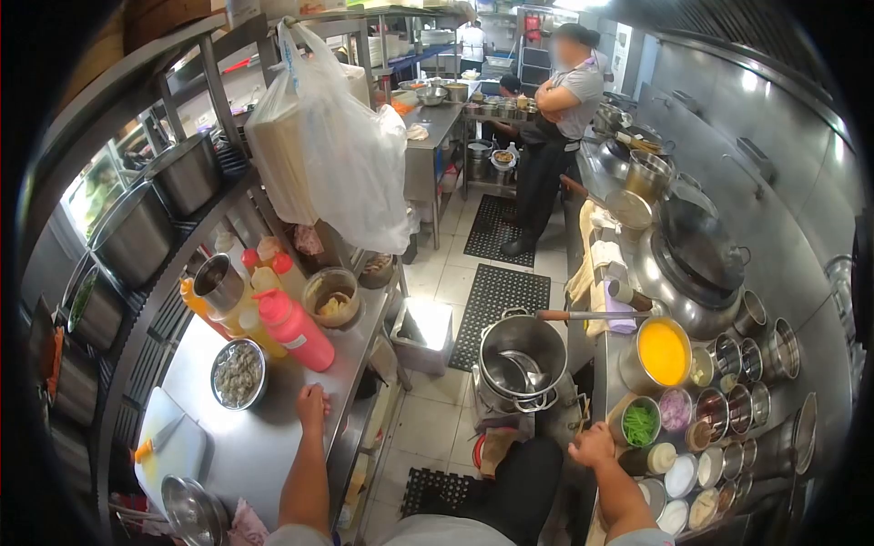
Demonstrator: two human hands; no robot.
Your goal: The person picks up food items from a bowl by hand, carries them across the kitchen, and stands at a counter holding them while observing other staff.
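Observation:
My left hand (313, 407) rests closed on the steel counter (273, 460), below a pink squeeze bottle (296, 329) and right of a bowl of grey shrimp-like pieces (238, 374). What its curled fingers hold, if anything, is hidden. On the other side, my right hand (594, 446) is at the edge of the cooking station, fingers curled, beside a metal pot of chopped greens (640, 421). Whether something is in it cannot be made out. Above that pot stand a container of sliced purple onion (675, 409) and a pot of bright orange liquid (664, 352).
A large empty pot (523, 357) stands between the counters. A knife (167, 431) lies on a white cutting board (173, 455). Plastic bags (350, 146) hang at upper left. A person with folded arms (569, 100) stands in the aisle near a wok (699, 244).

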